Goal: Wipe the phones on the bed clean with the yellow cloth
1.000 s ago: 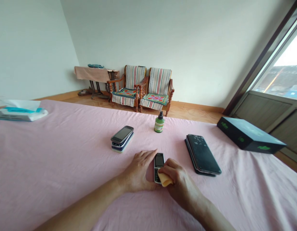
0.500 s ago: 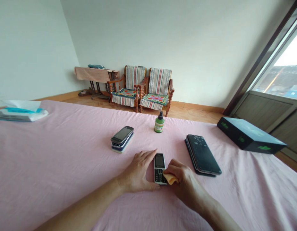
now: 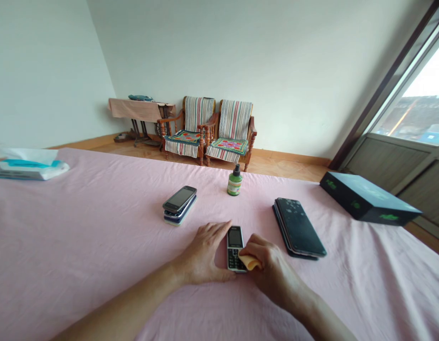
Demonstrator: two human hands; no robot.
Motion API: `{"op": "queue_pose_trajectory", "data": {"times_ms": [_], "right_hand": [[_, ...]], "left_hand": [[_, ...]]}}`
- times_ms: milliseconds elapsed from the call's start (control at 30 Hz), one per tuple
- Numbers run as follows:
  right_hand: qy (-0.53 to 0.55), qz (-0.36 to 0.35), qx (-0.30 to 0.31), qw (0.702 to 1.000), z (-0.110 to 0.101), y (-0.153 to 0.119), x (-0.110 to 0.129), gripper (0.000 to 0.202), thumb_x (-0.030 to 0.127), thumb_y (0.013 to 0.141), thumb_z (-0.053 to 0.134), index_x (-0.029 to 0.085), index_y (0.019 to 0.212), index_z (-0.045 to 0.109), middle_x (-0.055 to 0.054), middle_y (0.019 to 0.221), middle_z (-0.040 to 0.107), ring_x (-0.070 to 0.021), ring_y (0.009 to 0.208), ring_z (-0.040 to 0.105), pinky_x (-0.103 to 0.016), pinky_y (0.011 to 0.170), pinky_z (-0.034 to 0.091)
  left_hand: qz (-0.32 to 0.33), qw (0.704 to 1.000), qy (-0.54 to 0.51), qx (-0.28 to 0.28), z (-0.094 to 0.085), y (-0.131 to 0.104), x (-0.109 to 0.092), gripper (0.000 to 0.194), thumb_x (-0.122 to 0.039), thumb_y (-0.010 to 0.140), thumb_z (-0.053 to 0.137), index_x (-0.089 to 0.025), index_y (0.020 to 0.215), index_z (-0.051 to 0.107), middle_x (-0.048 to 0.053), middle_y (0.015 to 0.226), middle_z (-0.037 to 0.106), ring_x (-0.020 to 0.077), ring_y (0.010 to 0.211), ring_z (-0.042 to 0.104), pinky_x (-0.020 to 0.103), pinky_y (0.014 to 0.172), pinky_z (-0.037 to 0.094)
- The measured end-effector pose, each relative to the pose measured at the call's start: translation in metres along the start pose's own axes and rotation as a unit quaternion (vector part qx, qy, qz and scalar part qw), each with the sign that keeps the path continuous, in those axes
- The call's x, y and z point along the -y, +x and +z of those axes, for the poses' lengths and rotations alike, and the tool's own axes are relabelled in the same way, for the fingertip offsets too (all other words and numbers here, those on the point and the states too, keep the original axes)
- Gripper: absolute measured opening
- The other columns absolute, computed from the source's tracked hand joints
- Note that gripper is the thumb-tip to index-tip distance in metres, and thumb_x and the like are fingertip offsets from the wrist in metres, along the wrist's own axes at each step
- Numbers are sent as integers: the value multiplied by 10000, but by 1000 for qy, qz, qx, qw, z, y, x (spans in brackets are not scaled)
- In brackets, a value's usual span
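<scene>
A black and silver keypad mobile phone lies face up on the pink cloth in front of me. My left hand steadies it from the left, fingertips at its top edge and thumb at its bottom edge. Bunched in my right hand is a folded yellow cloth, pressed on the lower right of the phone's keys. Part of the keypad is hidden by the cloth and fingers. Beyond my left hand sits a stack of older phones. To the right of my right hand lies a stack of large smartphones.
A green spray bottle with a black top stands beyond the phone. A black box lies at the right, a tissue pack at the far left. Everything rests on a pink tablecloth. Two wooden armchairs stand behind.
The right hand with the yellow cloth has shifted very slightly left over the keys. The left hand and the phone keep their places; the whole view has moved a little.
</scene>
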State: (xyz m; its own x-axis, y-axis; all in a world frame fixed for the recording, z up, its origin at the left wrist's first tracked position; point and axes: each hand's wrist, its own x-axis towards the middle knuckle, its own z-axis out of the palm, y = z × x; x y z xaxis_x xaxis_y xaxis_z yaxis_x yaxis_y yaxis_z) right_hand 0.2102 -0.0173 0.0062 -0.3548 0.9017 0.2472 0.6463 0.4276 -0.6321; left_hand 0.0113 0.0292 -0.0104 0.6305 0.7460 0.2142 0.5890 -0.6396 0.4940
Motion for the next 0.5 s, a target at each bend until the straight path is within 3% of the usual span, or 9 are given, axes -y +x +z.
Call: {"op": "queue_pose_trajectory", "data": {"times_ms": [300, 500], "right_hand": [[-12, 7, 2, 1000, -4, 0, 1, 305, -87, 640, 454, 166, 692, 616, -7, 757, 557, -113, 659, 535, -215, 585, 345], [-24, 27, -28, 999, -3, 1, -2, 253, -47, 685, 489, 168, 714, 618, -8, 758, 549, -123, 663, 523, -222, 591, 349]], "left_hand": [[8, 1000, 1, -5, 0, 0, 1, 1062, -509, 594, 802, -222, 1458, 255, 131, 1448, 404, 363, 1312, 366, 505, 1083, 276], [1, 1000, 4, 3, 0, 0, 2, 1083, -504, 579, 816, -195, 1456, 261, 135, 1453, 396, 353, 1322, 352, 490, 1094, 270]]}}
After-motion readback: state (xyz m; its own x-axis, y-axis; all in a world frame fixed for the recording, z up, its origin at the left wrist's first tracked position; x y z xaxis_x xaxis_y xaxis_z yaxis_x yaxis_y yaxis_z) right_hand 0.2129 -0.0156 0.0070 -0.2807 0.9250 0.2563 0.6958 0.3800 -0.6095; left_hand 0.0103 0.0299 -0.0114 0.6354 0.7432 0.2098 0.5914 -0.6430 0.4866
